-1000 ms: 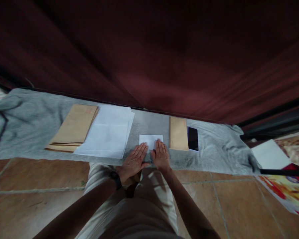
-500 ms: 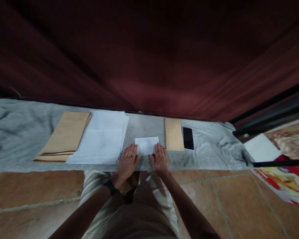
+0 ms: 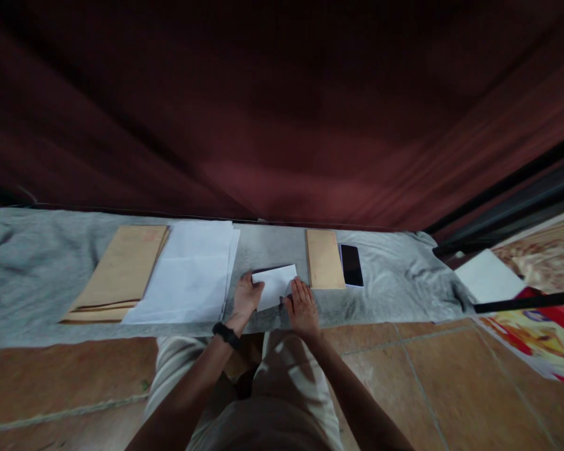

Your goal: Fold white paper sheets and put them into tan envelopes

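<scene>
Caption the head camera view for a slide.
Left hand grips a folded white paper on a grey cloth, right hand flat beside it, between white sheets and a brown envelope.

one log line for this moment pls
left hand: grips left edge of folded paper | right hand: flat at its right corner | surface: grey cloth | beside: brown envelope, phone

1. Hidden under left hand: left edge of small folded white paper sheet; under right hand: its near right corner.
2. Tucked beneath stack of white paper sheets: near right corner of stack of brown envelopes.
3. Cut off by left edge: rumpled grey cloth; by right edge: colourful printed sheet.
</scene>
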Demonstrator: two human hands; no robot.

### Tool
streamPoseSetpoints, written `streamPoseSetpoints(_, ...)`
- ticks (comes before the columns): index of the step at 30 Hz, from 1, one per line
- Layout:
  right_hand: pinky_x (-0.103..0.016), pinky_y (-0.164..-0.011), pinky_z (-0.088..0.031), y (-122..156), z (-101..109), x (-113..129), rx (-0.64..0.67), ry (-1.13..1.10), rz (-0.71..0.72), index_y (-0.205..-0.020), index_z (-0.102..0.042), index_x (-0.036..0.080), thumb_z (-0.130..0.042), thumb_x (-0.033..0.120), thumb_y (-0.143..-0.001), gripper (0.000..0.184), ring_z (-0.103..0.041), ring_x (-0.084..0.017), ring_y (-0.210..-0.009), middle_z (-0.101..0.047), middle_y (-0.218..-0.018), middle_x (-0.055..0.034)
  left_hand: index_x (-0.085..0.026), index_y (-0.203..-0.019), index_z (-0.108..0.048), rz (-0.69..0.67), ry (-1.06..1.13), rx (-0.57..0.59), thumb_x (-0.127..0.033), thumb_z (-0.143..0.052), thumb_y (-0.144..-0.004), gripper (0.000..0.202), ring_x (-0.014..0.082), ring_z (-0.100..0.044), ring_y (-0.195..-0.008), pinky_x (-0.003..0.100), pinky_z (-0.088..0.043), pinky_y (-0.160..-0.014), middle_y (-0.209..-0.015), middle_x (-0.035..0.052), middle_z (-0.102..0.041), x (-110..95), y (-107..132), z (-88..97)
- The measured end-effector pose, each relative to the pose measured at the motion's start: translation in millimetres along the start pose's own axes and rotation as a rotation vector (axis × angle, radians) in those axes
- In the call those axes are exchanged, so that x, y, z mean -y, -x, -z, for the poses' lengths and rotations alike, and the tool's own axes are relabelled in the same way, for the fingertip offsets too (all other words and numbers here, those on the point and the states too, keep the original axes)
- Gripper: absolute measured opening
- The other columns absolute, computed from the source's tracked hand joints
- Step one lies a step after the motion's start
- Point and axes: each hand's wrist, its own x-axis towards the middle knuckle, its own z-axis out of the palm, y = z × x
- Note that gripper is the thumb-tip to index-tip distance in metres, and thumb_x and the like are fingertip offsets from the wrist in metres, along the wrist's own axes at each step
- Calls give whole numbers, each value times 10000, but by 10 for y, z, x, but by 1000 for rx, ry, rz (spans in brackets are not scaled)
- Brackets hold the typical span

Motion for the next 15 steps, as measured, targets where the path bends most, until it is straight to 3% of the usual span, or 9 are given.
streamPoseSetpoints(3, -531, -1118, -415, 5, -4, 3, -11, -3, -2, -1532, -357, 105, -365, 348, -1056, 535, -424, -301, -1423, -478, -1523, -196, -192, -892, -675, 45, 74, 22, -238, -634, -768, 139, 214, -700, -773, 325, -552, -721, -771, 40, -711, 8, -34, 23)
streamPoseSetpoints(6, -527, -1131, -402, -9, -21, 34, -22, 16, -12, -1531, -353, 96, -364, 300, -1053, 520, -393, -297, -1444, -472, -1527, -194, -199, -769, -643, 50, 143, 39, -200, -618, -762, 26, 179, -681, -690, 292, -538, -665, -694, 7, -686, -7, -45, 69)
streamPoseSetpoints(12, -503, -1168, -356, -158, -87, 209, 34, 6, 91, -1542, -360, 119, -350, 266, -1049, 514, -332, -277, -1485, -401, -1587, -159, -200, -813, -663, -2, 220, 11, -159, -588, -788, 89, 174, -693, -750, 316, -559, -743, -782, 16, -724, -157, -25, 140)
streamPoseSetpoints(15, -498, -1182, -327, -220, -139, 286, 76, 27, 120, -1536, -391, 149, -376, 276, -1049, 503, -339, -271, -1482, -377, -1603, -151, -192, -935, -683, -18, 220, -38, -199, -558, -842, 155, 189, -698, -826, 337, -565, -794, -903, 51, -739, -167, -84, 342)
